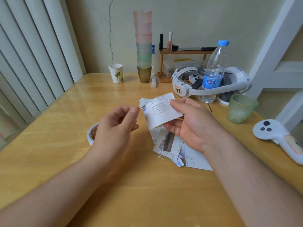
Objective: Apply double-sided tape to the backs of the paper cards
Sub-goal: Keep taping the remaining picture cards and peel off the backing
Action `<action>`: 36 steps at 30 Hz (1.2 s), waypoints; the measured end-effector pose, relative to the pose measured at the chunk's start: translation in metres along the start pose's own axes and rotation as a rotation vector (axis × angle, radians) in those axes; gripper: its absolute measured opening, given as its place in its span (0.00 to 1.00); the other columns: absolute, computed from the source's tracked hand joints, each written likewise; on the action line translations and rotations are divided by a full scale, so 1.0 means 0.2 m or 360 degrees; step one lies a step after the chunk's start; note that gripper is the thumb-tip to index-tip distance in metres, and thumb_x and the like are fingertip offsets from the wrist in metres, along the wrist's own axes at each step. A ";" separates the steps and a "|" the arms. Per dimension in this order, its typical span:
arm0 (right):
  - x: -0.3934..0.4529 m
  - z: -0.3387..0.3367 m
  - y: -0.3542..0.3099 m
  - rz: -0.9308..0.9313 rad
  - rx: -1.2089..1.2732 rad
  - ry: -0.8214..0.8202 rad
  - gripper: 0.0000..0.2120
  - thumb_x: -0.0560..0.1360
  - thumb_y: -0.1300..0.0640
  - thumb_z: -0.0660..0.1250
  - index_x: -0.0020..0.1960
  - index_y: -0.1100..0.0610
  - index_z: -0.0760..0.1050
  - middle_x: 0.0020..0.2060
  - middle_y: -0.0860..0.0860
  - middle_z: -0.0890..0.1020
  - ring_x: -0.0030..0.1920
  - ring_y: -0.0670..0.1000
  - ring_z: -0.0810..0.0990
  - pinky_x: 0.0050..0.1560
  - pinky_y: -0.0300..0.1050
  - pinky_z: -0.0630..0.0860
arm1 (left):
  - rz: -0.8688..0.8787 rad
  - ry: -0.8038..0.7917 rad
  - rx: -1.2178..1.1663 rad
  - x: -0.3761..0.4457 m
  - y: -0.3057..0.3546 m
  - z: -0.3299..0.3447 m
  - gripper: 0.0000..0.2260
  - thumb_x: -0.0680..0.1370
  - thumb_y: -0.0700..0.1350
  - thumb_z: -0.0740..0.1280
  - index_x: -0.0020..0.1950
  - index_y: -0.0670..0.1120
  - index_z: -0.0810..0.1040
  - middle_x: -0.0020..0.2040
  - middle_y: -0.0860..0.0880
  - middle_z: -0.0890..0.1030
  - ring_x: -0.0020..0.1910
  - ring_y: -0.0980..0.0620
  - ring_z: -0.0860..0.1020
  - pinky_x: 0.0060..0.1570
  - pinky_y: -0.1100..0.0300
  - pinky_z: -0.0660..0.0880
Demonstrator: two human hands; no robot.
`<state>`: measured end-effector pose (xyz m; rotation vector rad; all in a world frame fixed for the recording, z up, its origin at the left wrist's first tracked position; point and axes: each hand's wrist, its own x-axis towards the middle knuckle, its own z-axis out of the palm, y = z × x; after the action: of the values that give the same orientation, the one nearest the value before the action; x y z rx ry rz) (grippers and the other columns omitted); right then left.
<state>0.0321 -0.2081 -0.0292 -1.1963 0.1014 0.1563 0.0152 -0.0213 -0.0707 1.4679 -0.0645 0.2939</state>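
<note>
Over the wooden table [49,153], right fingers [176,102] pinch a paper card [161,112]; left fingers [131,112] curl empty.

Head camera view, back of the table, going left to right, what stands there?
Paper cup → stack of tumblers → small wooden shelf → water bottle → green glass cup → white controller.

Head-worn view — forward, downward, close over table [49,161]
</note>
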 end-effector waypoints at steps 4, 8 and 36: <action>0.01 -0.01 0.00 -0.0035 0.0035 -0.0006 0.03 0.82 0.58 0.69 0.50 0.54 0.75 0.44 0.52 0.88 0.44 0.54 0.87 0.42 0.48 0.83 | -0.0120 -0.0041 -0.0111 0.00 0.02 0.00 0.10 0.73 0.58 0.72 0.40 0.53 0.86 0.38 0.50 0.78 0.41 0.51 0.79 0.42 0.63 0.77; 0.01 -0.01 0.00 -0.0071 0.0072 -0.0028 0.03 0.81 0.58 0.69 0.50 0.53 0.75 0.44 0.52 0.88 0.44 0.53 0.88 0.45 0.49 0.83 | -0.0205 0.0016 -0.0246 0.00 0.02 0.01 0.10 0.84 0.48 0.67 0.45 0.47 0.83 0.36 0.51 0.76 0.36 0.56 0.75 0.47 0.57 0.79; 0.15 -0.26 0.05 -0.0332 -0.2235 -0.0053 0.17 0.72 0.40 0.77 0.58 0.45 0.82 0.46 0.40 0.78 0.45 0.38 0.76 0.40 0.36 0.69 | -0.0359 -0.0005 -0.0193 0.04 -0.02 0.01 0.15 0.80 0.31 0.68 0.62 0.46 0.80 0.52 0.41 0.86 0.40 0.53 0.82 0.48 0.57 0.82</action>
<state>0.0598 -0.2506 -0.0619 -2.5882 -0.2094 0.0439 0.0238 -0.0221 -0.0721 1.3411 0.0797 0.1022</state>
